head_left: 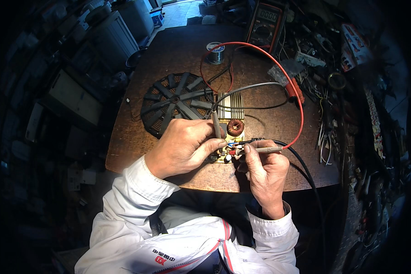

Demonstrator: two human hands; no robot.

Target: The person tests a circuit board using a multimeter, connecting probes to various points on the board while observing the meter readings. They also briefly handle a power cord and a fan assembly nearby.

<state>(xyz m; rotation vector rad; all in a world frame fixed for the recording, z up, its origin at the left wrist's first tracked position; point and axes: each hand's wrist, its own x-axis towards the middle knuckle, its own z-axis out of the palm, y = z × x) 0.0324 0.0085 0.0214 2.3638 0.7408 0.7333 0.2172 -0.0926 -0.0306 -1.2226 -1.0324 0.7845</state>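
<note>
My left hand (185, 145) is closed around a grey test probe (216, 122), which stands nearly upright with a dark lead at its top. A second test probe (268, 150) lies almost level in my closed right hand (266, 176), with the red lead (301, 118) looping away from it. Both hands meet over a small circuit board (221, 159), partly hidden by my fingers. It carries a copper-wound ring coil (235, 128) and a finned heat sink (231, 106). Where exactly the probe tips touch is hidden.
A round black coil with spokes (176, 99) lies left of the board. Behind stand a solder spool (215, 55) and a multimeter (264, 31). An orange-red handled tool (294, 90) rests at the right. A black cable (306, 166) hangs over the table's front edge. Loose parts and wires crowd the right side.
</note>
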